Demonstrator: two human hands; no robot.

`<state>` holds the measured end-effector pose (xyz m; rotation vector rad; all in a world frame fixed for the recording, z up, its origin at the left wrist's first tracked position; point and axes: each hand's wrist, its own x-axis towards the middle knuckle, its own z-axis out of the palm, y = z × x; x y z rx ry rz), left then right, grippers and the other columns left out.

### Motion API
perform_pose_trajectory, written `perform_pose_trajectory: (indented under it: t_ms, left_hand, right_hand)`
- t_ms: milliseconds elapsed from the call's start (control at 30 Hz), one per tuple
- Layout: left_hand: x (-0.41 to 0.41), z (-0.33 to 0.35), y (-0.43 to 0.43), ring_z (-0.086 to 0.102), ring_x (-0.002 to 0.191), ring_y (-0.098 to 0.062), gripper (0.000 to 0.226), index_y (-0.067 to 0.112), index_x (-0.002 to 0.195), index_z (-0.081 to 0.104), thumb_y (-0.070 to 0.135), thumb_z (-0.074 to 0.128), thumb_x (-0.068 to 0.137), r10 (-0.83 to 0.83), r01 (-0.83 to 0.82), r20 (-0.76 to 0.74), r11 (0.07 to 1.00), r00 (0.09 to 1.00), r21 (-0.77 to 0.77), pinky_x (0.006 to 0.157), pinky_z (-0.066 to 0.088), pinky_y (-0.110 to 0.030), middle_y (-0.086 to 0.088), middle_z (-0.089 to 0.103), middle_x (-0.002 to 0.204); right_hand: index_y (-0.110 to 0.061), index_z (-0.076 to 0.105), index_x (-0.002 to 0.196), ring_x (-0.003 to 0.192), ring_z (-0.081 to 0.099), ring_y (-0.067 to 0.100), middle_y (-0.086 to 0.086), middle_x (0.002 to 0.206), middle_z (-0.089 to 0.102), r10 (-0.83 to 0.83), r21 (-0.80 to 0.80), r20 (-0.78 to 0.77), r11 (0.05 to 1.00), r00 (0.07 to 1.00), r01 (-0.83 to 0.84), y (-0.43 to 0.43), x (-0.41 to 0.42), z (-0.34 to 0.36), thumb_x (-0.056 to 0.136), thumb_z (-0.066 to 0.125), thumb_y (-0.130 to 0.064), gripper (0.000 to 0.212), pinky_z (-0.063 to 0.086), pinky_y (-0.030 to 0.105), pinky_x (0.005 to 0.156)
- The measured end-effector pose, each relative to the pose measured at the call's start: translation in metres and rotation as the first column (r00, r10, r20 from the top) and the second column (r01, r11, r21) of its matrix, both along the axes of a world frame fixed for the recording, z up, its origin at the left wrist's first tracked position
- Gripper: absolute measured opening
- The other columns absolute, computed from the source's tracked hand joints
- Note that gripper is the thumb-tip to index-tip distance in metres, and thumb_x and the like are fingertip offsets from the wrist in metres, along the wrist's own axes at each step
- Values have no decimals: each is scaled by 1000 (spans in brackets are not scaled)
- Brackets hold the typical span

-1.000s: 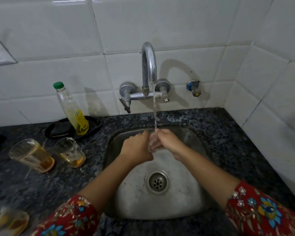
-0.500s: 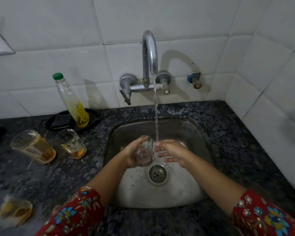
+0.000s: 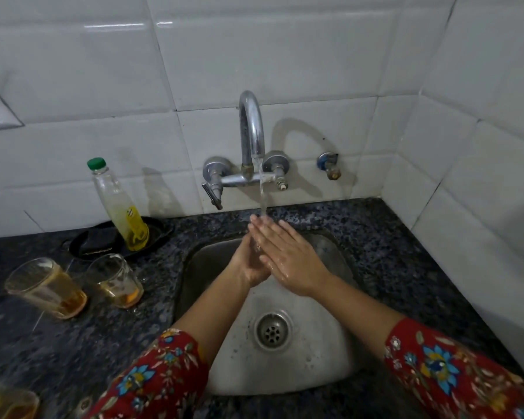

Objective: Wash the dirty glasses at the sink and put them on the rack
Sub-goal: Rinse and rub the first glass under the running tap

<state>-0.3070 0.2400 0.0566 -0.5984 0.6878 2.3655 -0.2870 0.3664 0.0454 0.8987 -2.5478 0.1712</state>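
left hand (image 3: 250, 263) and right hand (image 3: 289, 261) pressed flat, palm to palm, under the tap stream (image 3: 262, 196), no glass visible between. nearest dirty glass (image 3: 117, 282) stands upright, left of the left hand, the nearer one.

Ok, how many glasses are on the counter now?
3: far-left glass and nearer glass stand left of the sink; corner glass is cut off at bottom left. Another may be hidden between left hand and right hand.

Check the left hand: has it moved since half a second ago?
Yes. The left hand has shifted away from the drain toward the faucet, palm against the right hand under the water.
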Motion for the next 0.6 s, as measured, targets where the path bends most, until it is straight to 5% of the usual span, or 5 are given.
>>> perform_pose_trajectory:
  t_ms: [167, 300, 400, 467, 600]
  left_hand:
    - [-6, -2, -5, 66, 94, -25, 45, 6, 118, 60, 45, 52, 95, 57, -64, -47, 980, 997, -187, 74, 54, -40, -14, 69, 103]
    - [-34, -23, -13, 62, 116, -28, 118, 17, 141, 43, 28, 97, 36, 245, -262, -95, 863, 965, -431, 84, 57, -42, -15, 56, 136]
    - [-27, 6, -3, 65, 95, -27, 84, 16, 123, 37, 21, 90, 58, 261, -325, -194, 767, 946, -553, 74, 58, -43, -16, 61, 106]
    - [-27, 14, -5, 68, 74, -20, 63, 6, 114, 51, 25, 83, 64, 173, -257, -202, 801, 964, -541, 60, 58, -33, -12, 67, 90]
    - [-9, 22, -22, 64, 68, -22, 17, 6, 83, 68, 22, 63, 86, -52, -49, -256, 926, 965, -374, 74, 52, -34, -9, 69, 73]
  right_hand:
    - [-18, 10, 152, 137, 35, 27, 10, 155, 24, -113, -290, 461, 918, 880, 270, -13, 4, 20, 100, 33, -38, 61, 36, 40, 108]
    - [-15, 18, 147, 124, 47, 38, 18, 143, 31, -231, -88, 711, 908, 664, 410, -26, -2, 35, 81, 67, -23, 83, 46, 43, 98]
    - [-4, 43, 127, 108, 59, 35, 19, 123, 53, -420, -42, 473, 867, 774, 496, -39, -6, 49, 79, 69, -15, 56, 50, 39, 87]
    - [-2, 57, 110, 96, 66, 31, 16, 105, 66, -353, -104, 583, 861, 732, 498, -42, -7, 58, 76, 68, -14, 38, 54, 36, 82]
    - [-2, 66, 82, 65, 67, 20, 10, 74, 69, 400, -361, 910, 629, 112, 688, -20, -8, 62, 76, 68, -3, 7, 60, 29, 69]
